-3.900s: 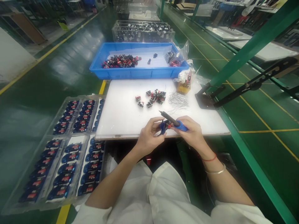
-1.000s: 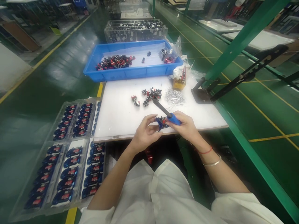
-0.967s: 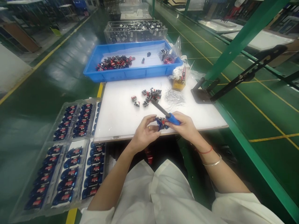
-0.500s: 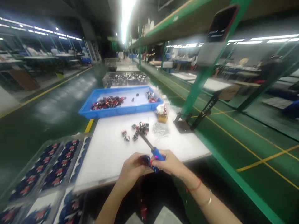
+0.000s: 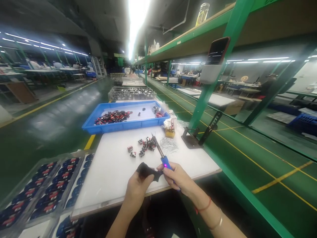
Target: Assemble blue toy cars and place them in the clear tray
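Observation:
My left hand (image 5: 137,185) is closed on a dark, curved part (image 5: 146,170) above the front of the white work board (image 5: 111,168). In my right hand (image 5: 178,177) is a soldering iron (image 5: 165,161) with a blue handle and a small lit spot; its metal tip points up and away. Fingers of the right hand also come close to the dark part's right end; whether they touch it cannot be made out. Beyond the hands lie several small red and black components (image 5: 147,144), with thin wire pieces (image 5: 168,144) to their right.
A blue tray (image 5: 123,125) with red and black components stands at the back. A yellow box (image 5: 169,133) and a black stand (image 5: 192,141) are at right. Trays of dark blue parts (image 5: 53,185) lie at left. A green post (image 5: 201,105) rises at right.
The dark part has been lifted and turned in my left hand. The iron has become steeper, its tip higher. The camera view has tilted up.

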Tool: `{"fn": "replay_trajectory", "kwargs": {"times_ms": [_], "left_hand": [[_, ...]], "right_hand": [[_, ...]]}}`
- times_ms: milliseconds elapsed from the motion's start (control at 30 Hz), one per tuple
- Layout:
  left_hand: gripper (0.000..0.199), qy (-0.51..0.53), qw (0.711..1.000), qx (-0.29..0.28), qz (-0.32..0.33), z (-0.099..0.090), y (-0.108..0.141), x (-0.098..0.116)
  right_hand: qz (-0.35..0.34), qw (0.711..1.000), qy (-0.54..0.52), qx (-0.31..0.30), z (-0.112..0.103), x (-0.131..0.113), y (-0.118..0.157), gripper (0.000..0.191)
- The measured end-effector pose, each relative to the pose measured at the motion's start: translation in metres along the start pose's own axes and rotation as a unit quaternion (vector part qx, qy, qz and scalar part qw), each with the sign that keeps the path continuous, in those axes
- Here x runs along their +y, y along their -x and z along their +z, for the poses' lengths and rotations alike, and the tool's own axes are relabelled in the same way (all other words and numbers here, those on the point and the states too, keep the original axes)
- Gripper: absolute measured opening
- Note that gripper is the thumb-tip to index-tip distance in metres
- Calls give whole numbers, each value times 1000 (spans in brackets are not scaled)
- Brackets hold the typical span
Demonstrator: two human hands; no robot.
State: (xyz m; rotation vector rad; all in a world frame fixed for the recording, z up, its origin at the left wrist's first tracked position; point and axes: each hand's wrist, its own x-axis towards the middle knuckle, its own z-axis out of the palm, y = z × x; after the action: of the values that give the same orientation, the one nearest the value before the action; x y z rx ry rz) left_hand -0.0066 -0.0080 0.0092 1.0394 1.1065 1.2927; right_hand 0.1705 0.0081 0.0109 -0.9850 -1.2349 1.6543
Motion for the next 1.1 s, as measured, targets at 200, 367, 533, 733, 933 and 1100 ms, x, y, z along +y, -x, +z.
{"fn": "replay_trajectory", "kwargs": {"times_ms": [200, 367, 533, 733, 933, 1100], "left_hand": [[43, 45, 996, 71, -34, 6, -4, -1], [38, 64, 995, 65, -26, 8, -8, -7], [31, 133, 990, 25, -39, 6, -13, -10], [22, 194, 973, -20, -122, -7, -20, -5], [26, 128, 976, -106, -140, -24, -31, 1], [33, 87, 986, -90, -109, -24, -36, -6]], "right_hand": [[-24, 993, 19, 118, 6, 17, -6, 62], [-55, 979, 66, 185, 22, 24, -14, 56], [-61, 970, 127, 197, 26, 3, -12, 48], [-20, 972, 182, 148, 15, -16, -20, 39], [-8, 966, 243, 90, 4, -21, -28, 35], [-58, 935, 331, 109, -2, -22, -33, 36]]}}
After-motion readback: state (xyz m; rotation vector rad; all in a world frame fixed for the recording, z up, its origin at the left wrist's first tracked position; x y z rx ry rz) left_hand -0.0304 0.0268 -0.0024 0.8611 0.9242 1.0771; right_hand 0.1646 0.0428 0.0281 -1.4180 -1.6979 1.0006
